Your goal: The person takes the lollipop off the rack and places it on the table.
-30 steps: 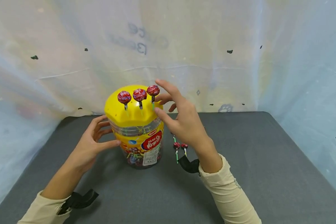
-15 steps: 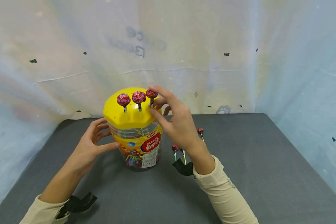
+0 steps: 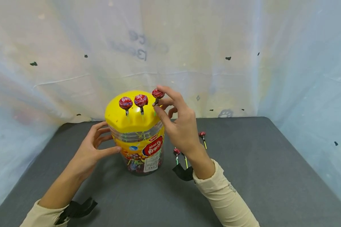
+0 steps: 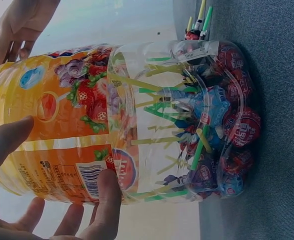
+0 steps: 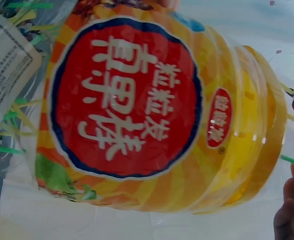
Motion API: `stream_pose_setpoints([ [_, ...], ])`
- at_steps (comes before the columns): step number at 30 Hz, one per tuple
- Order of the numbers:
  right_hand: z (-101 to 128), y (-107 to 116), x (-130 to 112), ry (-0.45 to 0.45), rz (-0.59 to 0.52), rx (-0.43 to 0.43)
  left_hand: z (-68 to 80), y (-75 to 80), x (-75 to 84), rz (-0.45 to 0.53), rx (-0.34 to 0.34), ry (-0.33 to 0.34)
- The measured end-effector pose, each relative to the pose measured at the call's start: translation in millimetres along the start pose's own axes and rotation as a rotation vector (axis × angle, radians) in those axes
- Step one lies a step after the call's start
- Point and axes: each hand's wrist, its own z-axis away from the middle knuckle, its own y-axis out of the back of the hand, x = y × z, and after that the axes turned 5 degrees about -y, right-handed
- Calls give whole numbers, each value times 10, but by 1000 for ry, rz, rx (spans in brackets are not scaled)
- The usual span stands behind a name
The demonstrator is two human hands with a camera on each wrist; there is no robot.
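A clear candy jar (image 3: 133,148) with a yellow lid (image 3: 117,118) stands upright, wrapped in a yellow-orange printed label. My left hand (image 3: 88,151) holds its left side, thumb in front and fingers round behind. Two red-wrapped lollipops, one at the left (image 3: 125,103) and one in the middle (image 3: 140,100), stick up from the lid. My right hand (image 3: 182,124) pinches a third lollipop (image 3: 158,93) at the lid's right edge, index finger by the candy and thumb at the stick. In the right wrist view its green stick (image 5: 290,160) meets the lid.
On the dark grey table (image 3: 244,164) right of the jar lie several loose lollipops, such as one with a yellow stick (image 3: 202,135), some partly hidden by my right arm. More wrapped lollipops (image 4: 247,127) fill the jar's bottom. A pale curtain (image 3: 187,37) hangs behind.
My right hand has closed its thumb and index finger onto the rightmost lollipop, which now leans to the right. My left hand stays on the jar.
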Motion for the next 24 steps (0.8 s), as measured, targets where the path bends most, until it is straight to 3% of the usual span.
stream_pose_setpoints([
  [6, -1, 58, 16, 11, 5, 32, 0, 2, -11, -1, 3, 8],
  [24, 46, 152, 61, -58, 113, -60, 19, 3, 3, -11, 10, 13],
])
